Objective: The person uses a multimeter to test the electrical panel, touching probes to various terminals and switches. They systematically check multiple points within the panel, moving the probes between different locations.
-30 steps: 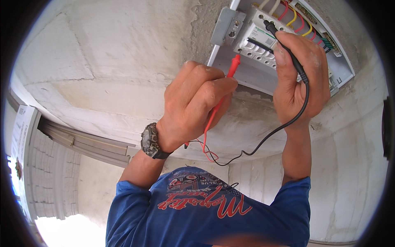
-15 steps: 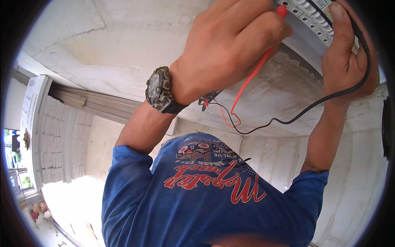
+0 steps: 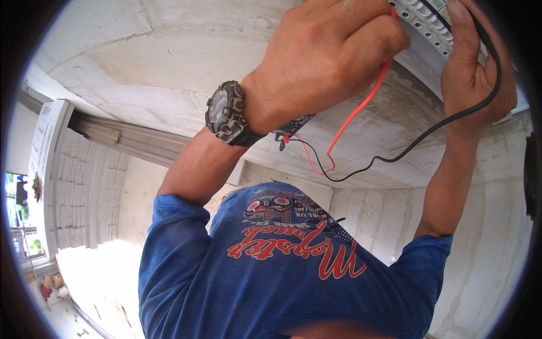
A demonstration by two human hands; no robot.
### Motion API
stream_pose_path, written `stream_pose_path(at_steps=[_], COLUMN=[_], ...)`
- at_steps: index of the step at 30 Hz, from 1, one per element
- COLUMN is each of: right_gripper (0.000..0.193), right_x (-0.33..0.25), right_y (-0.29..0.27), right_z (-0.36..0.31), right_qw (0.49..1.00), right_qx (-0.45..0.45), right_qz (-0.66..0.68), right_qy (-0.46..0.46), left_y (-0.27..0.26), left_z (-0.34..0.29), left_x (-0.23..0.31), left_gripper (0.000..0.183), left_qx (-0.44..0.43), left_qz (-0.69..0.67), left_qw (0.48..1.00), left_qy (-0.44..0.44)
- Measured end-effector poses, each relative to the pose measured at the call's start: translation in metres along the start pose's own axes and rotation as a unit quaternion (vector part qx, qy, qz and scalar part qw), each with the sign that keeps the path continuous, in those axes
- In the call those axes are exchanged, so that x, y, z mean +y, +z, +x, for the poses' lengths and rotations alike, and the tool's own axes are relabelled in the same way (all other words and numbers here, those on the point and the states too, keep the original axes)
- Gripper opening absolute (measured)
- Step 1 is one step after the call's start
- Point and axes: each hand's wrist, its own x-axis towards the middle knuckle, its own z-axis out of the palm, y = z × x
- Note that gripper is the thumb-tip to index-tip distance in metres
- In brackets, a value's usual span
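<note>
A slim red plastic test probe [image 3: 393,13] sits at the upper edge of the view, just beside a white plastic row of breakers [image 3: 429,35] with round, dark terminal holes; whether its tip touches one cannot be told. The left hand's [image 3: 339,48] fingers are curled closed around it, with only a little red showing past the knuckles. It should handle as light, stiff and rather smooth, best held by the grip, well behind the bare tip, while the thin, soft red lead [image 3: 361,107] below the hand should bend freely. The matching black plastic test probe [image 3: 486,42] lies between the thumb and fingers of the right hand [image 3: 477,79], which appear closed on it, though the upper edge cuts off its front end. Its flexible black lead [image 3: 420,139] loops over the palm and sags toward a dark meter [image 3: 293,125] half hidden behind the left wrist. The breakers sit in a pale box [image 3: 422,55] on a rough grey plaster wall [image 3: 113,73]. Farther out are a chunky black wristwatch [image 3: 227,113] and a blue printed shirt [image 3: 192,271].
</note>
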Motion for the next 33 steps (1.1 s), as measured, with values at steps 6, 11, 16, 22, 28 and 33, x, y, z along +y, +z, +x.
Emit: stream_pose_path(at_steps=[6,11,16,22,28,33], right_gripper=[0.017,0.017,0.018,0.018,0.023,0.024], right_x=[0.011,0.017,0.005,0.012,0.022,0.007], right_y=[-0.014,-0.012,-0.009,-0.022,-0.015,-0.014], right_z=[-0.001,-0.002,-0.003,-0.008,-0.006,-0.01], right_qw=[0.995,0.999,0.996,0.998,0.99,0.992], right_qx=[-0.064,-0.041,-0.049,-0.064,-0.002,-0.028], right_qz=[-0.078,-0.026,-0.07,-0.001,0.035,0.028], right_qy=[0.011,-0.004,0.038,-0.018,-0.136,-0.117], left_y=[0.006,0.012,0.007,-0.019,-0.034,-0.039], left_z=[0.001,0.0,-0.004,-0.01,-0.021,-0.024], left_x=[0.001,-0.001,-0.002,0.026,0.065,0.062], left_gripper=[0.031,0.027,0.026,0.035,0.042,0.045], left_qx=[0.015,0.049,0.038,-0.024,-0.01,-0.002], left_qz=[-0.01,-0.036,-0.031,0.0,-0.031,-0.02], left_qw=[1.0,0.998,0.999,0.996,0.984,0.983], left_qy=[-0.001,-0.008,-0.021,-0.088,-0.177,-0.185])
